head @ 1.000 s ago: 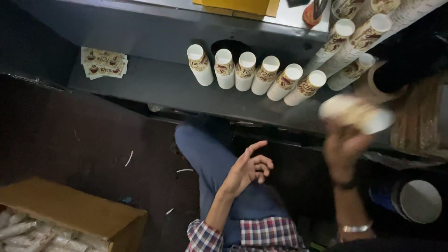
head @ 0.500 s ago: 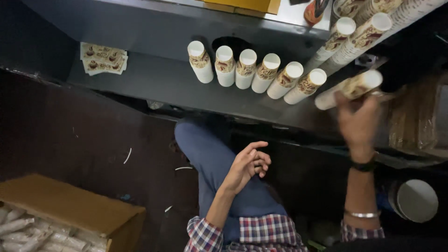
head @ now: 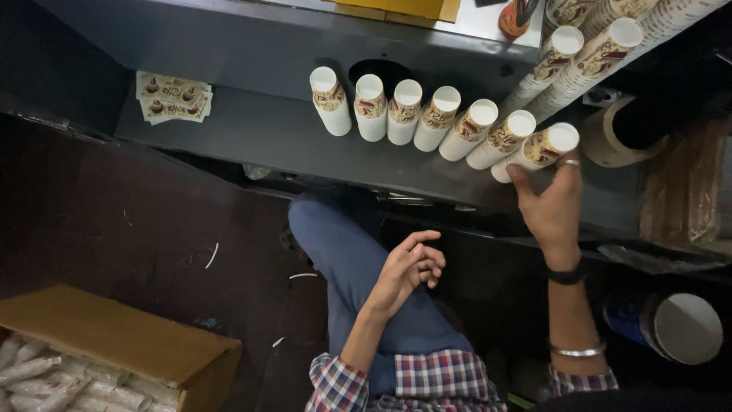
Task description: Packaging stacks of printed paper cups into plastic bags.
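Observation:
My right hand (head: 550, 204) reaches up to a grey shelf (head: 252, 141). Its thumb and fingers close around the lower end of a stack of printed paper cups (head: 543, 147). That stack stands at the right end of a row of several similar cup stacks (head: 415, 114), touching its neighbour. A ring, a dark watch and a metal bangle are on this hand and arm. My left hand (head: 408, 268) rests on my blue trouser leg (head: 343, 252) with fingers loosely curled and nothing in it. A plaid sleeve covers its forearm.
Longer cup stacks (head: 591, 53) lean at the upper right. Flat printed paper blanks (head: 171, 96) lie at the shelf's left end. A tape roll (head: 610, 139) is right of the row. A cardboard box (head: 114, 351) of wrapped cups is at the lower left, a blue roll (head: 671, 326) at the lower right.
My right hand carried a cup stack up from the lower right and set it at the right end of the row. My left hand stayed on my leg.

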